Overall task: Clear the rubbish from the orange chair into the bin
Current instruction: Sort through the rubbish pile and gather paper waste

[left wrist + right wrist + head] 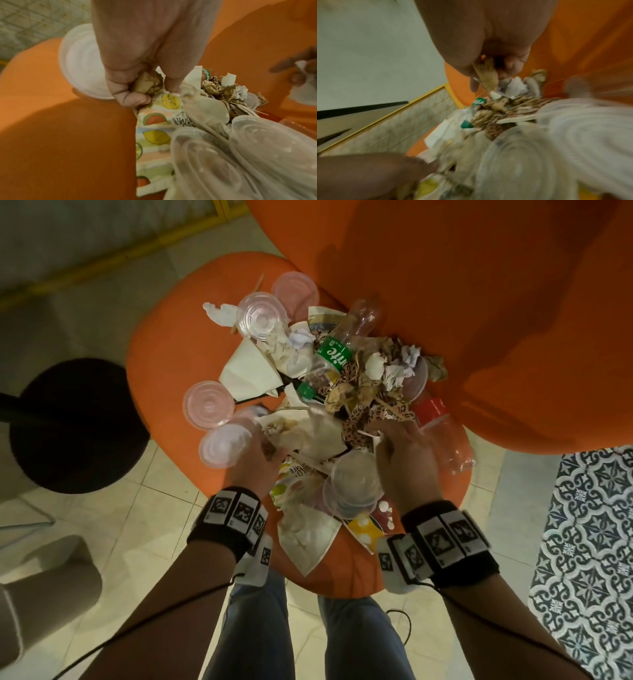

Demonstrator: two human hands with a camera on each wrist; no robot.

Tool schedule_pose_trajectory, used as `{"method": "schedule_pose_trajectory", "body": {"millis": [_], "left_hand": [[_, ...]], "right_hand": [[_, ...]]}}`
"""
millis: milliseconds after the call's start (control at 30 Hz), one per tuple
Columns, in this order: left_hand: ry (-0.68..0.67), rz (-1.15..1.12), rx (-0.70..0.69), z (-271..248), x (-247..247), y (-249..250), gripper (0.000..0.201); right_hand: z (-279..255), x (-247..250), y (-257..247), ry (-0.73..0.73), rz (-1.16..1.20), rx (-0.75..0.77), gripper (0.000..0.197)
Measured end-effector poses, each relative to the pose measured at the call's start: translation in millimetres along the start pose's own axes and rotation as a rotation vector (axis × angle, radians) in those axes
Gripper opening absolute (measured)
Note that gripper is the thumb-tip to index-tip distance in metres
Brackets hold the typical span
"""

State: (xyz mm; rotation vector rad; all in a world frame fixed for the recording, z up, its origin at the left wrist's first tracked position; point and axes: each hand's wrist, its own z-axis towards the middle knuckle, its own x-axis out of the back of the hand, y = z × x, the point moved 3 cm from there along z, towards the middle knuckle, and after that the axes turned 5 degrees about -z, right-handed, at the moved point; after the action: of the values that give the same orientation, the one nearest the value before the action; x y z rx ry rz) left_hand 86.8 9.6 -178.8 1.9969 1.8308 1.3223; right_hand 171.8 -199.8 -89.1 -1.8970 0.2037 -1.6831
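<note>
Mostly crumpled rubbish [342, 392] atop orange chair [164, 364]

Head view straight down, wrist views close, all sharing orange chair [164, 344]

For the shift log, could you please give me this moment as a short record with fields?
surface: orange chair seat, heaped with rubbish
left hand: grips a crumpled brown paper wad
right hand: pinches a brownish scrap
bottles: green-label bottle, red-label bottle, both lying down
lids: clear plastic lids
bin: not identifiable
</note>
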Motion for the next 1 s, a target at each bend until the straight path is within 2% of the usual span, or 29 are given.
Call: {"method": "schedule_pose_trajectory", "body": {"millis": [33, 100, 167, 233, 333, 467, 567, 733, 800, 900, 967, 1000], "left_hand": [[0.009, -0.028, -0.02, -1, -1, 2, 0.044], [0.053, -0.057, -0.059, -1, -3, 2, 0.05], [0.088, -0.033, -0.089, 1, -6, -2, 0.058], [0.049, 0.038, -0.097, 1, -10, -3, 0.05], [0.07, 0.054, -0.114, -7, -5, 8, 0.033], [0.225, -0.048, -0.092, -14, 14, 17, 0.024], [0.326, -0.163, -0.096, -16, 33, 21, 0.02], [0.297, -0.497, -0.051, -15, 42, 25, 0.004], [0.352, -0.537, -0.054, -14, 43, 26, 0.006], [0.436, -0.601, -0.024, -7, 46, 25, 0.021], [0.414, -0.55, 0.034, 2, 45, 23, 0.029], [0.387, -0.489, 0.045, 6, 44, 24, 0.026]], "right_hand": [[1, -6, -13, -0.043, 0.006, 0.028, 0.026], [3, -25, -30, -0.182, -0.06, 0.06, 0.021], [6, -45, -36, -0.4, -0.263, 0.063, 0.024], [8, -57, -36, -0.554, -0.457, 0.081, 0.025], [13, -61, -32, -0.641, -0.56, 0.029, 0.019], [19, -63, -30, -0.664, -0.598, 0.028, 0.017], [19, -63, -26, -0.618, -0.473, 0.034, 0.016], [22, -42, -12, -0.342, 0.072, -0.184, 0.02], [21, -33, -9, -0.239, 0.213, -0.238, 0.026], [20, -25, -5, -0.18, 0.331, -0.352, 0.033], [22, -21, 0, -0.141, 0.387, -0.419, 0.037], [23, -20, 4, -0.122, 0.416, -0.456, 0.037]]}}
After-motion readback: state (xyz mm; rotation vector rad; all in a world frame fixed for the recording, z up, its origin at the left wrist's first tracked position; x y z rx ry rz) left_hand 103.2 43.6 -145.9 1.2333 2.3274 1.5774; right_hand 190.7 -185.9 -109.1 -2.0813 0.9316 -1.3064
